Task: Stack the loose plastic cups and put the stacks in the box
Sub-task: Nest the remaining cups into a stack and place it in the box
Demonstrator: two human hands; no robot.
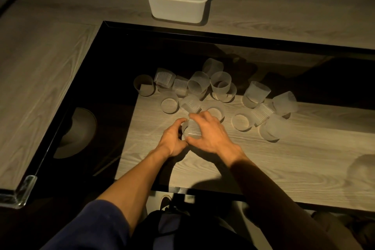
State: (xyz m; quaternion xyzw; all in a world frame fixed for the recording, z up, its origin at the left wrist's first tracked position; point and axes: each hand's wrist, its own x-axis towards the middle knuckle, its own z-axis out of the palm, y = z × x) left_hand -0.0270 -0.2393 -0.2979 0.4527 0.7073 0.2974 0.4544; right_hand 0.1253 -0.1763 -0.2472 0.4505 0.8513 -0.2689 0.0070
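Box (176, 9) far side off-frame.

We can find no words, numbers or signs to read here. The frosted plastic cups (198, 85) look plain. So does the white square plastic box (176, 9). The grey wooden table (263, 158) shows only wood lines.

Running dim and warm-toned throughout, sinking to near black across the glass panel (113, 63) and along the bottom edge. Coming in from above and the left, lighting the left hand (172, 139) and right hand (211, 132) brightest while leaving the right forearm (274, 189) dark. Throwing soft shadows rightward from the box (176, 6) and down-right from the frosted cups (255, 93). Giving off dull reflections in the glass at left. Bowing the straight edges of the table (40, 67) toward the corners. Smearing slightly around the right fingertips (194, 116); going grainy in the darkest parts.
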